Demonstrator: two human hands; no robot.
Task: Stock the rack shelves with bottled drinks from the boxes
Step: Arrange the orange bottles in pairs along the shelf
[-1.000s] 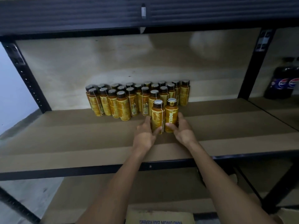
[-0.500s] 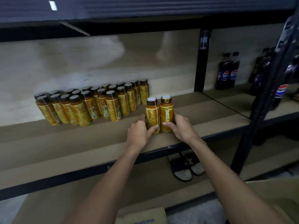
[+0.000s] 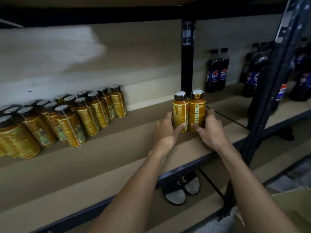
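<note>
My left hand (image 3: 165, 130) curls round a small yellow-labelled drink bottle (image 3: 180, 111), and my right hand (image 3: 210, 130) grips its twin bottle (image 3: 197, 110). The two touch and stand upright on the brown fibreboard shelf (image 3: 117, 157), right of centre. A cluster of matching bottles (image 3: 67, 118) stands at middle left, and dark cola bottles (image 3: 218, 71) stand at upper right.
</note>
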